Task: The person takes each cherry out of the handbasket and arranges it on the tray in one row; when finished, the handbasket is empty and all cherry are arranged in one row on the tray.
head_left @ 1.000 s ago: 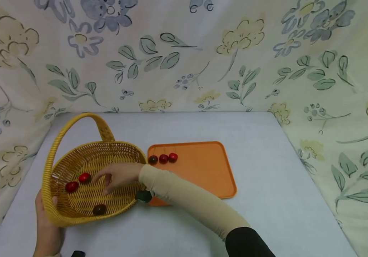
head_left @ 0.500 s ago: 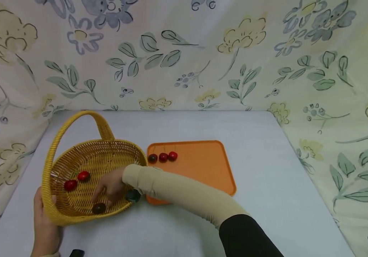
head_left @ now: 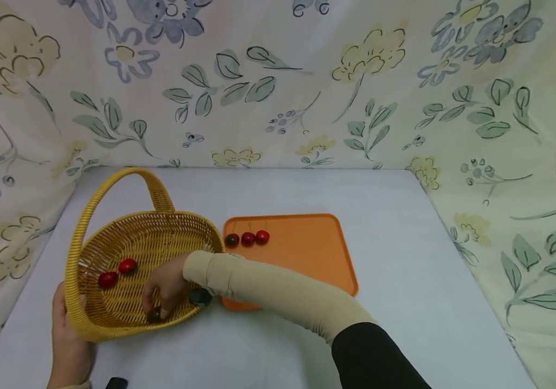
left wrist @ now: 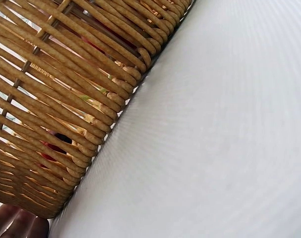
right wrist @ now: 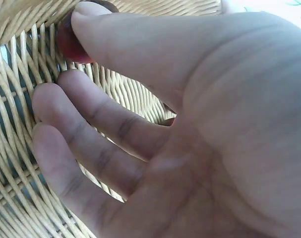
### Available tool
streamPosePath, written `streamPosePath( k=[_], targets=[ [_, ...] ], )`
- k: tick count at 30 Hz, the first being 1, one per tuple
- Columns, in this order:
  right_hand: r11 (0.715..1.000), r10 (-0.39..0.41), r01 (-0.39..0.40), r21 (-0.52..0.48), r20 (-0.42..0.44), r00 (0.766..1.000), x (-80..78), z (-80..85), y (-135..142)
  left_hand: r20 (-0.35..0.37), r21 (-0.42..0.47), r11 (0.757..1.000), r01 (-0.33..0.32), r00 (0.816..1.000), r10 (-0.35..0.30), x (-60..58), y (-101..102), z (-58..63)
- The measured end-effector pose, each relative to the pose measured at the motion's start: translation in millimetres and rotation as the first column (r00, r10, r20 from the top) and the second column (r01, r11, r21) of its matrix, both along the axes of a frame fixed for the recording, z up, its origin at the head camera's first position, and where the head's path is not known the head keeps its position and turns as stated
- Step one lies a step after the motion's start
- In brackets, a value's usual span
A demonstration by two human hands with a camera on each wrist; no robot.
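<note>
A yellow wicker basket stands at the left of the table. My left hand grips its left side, the thumb showing over the rim; in the left wrist view, fingertips show under the basket's edge. Inside the basket my right hand pinches a dark cherry near the front wall. The right wrist view has the thumb lying on that dark red cherry, the other fingers loosely bent beside the weave. Two red cherries lie farther left in the basket.
An orange tray lies right of the basket, partly under the right forearm. Three cherries with stems sit in a row in its upper left corner. The white table is backed by a floral cloth.
My right hand has moved down and toward the front of the basket, and its thumb and finger have closed on the dark cherry. The left hand stays on the basket's side.
</note>
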State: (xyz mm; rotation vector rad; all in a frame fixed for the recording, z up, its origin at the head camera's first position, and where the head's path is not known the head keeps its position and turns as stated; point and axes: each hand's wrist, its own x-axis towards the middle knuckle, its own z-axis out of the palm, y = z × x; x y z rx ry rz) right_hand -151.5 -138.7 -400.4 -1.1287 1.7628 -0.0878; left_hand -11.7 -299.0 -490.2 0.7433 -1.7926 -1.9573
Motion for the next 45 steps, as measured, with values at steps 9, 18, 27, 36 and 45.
streamPosePath(
  k=[9, 18, 27, 36, 45],
  targets=[
    [0.992, -0.045, 0.037, -0.118, -0.071, 0.996, -9.4, 4.3, 12, 0.01, -0.011, 1.0, 0.017, 1.0, -0.017, 0.4, 1, -0.4],
    [0.876, -0.237, 0.204, -0.438, -0.022, 0.971, -25.6, 29.2, 96, -0.018, 0.006, 0.999, 0.036, 0.999, -0.036, 0.3, 1, -5.4],
    [0.642, -0.529, 0.416, -0.645, 0.02, 0.848, -19.4, 18.9, 196, -0.005, 0.013, 0.999, 0.052, 0.999, -0.052, 6.2, 0, -7.8],
    [0.406, -0.82, 0.646, -0.646, 0.054, 0.57, -37.8, -21.0, 250, 0.026, -0.015, 0.999, 0.046, 0.999, -0.045, 3.8, 3, -2.2],
    [0.357, -0.876, 0.684, -0.636, 0.025, 0.481, -60.5, -54.2, 260, 0.106, -0.034, 0.999, 0.028, 0.994, -0.024, 3.7, 2, -6.4]
  ],
)
